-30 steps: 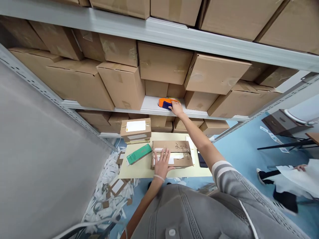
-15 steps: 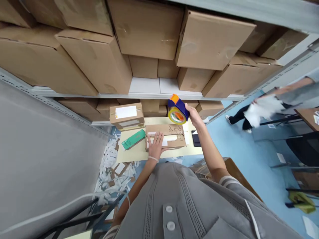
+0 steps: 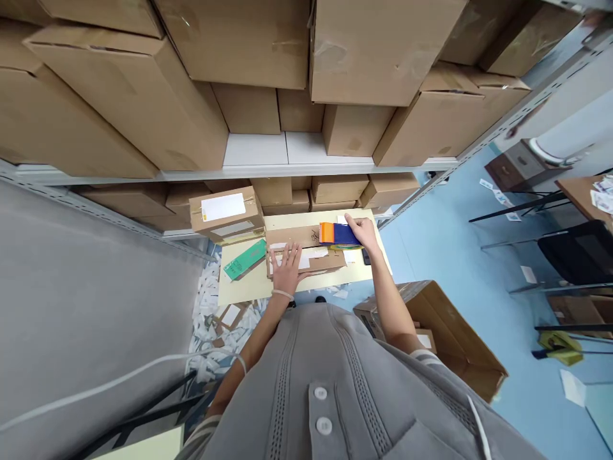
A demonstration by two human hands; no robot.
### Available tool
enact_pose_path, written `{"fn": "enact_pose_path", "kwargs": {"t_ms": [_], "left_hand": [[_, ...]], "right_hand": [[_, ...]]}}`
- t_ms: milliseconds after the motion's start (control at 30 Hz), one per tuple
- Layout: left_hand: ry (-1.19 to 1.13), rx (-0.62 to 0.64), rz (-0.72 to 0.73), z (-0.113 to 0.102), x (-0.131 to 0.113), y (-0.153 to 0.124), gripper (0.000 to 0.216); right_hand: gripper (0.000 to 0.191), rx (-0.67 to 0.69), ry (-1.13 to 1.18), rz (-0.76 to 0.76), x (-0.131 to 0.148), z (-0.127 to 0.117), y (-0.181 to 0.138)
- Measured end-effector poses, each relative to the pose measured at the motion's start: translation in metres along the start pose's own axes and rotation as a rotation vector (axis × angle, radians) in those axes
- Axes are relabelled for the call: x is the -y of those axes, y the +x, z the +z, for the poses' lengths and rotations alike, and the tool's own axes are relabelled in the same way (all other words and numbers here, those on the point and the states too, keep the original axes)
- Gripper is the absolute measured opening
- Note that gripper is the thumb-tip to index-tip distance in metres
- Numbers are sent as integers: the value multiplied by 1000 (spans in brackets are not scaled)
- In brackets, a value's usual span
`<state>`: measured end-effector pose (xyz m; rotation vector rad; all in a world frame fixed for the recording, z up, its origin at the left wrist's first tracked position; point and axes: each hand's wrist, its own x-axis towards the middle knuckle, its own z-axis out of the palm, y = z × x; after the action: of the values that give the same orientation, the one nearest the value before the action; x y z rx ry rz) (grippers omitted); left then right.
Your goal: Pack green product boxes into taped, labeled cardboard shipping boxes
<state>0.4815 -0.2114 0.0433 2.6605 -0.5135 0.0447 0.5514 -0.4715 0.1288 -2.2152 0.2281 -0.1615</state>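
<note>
My right hand [image 3: 363, 231] grips an orange and blue tape dispenser [image 3: 336, 234] and holds it on the right end of a flat cardboard box [image 3: 302, 252] lying on a pale yellow table [image 3: 249, 291]. My left hand [image 3: 288, 270] lies flat, fingers spread, on the box's near left part, over its white label. A green carton [image 3: 244, 260] lies to the left of the box. Behind it stands a sealed small box with a white label [image 3: 226, 213].
Metal shelving [image 3: 258, 171] packed with cardboard boxes rises behind the table. Paper scraps [image 3: 211, 319] litter the blue floor at left. An open cardboard box [image 3: 454, 338] stands on the floor to my right. A dark phone [image 3: 366, 257] lies by my right wrist. Desks and chairs stand at far right.
My right hand took the tape dispenser off the shelf and brought it down onto the flat box. My left hand stayed on the box. A person at right has left the view.
</note>
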Motion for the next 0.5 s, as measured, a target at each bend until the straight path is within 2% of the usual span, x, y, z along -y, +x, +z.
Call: {"fn": "enact_pose_path", "kwargs": {"t_ms": [167, 267, 433, 500], "left_hand": [[-37, 4, 2, -5, 1, 1, 73], [-164, -3, -22, -16, 0, 7, 66], [-671, -68, -151, -28, -13, 36, 60], [-908, -20, -222, -27, -21, 49, 59]], "right_hand": [[62, 14, -84, -57, -1, 4, 6], [62, 20, -123, -58, 1, 6, 7], [62, 14, -183, -80, 2, 7, 6], [63, 12, -215, -94, 2, 9, 6]]}}
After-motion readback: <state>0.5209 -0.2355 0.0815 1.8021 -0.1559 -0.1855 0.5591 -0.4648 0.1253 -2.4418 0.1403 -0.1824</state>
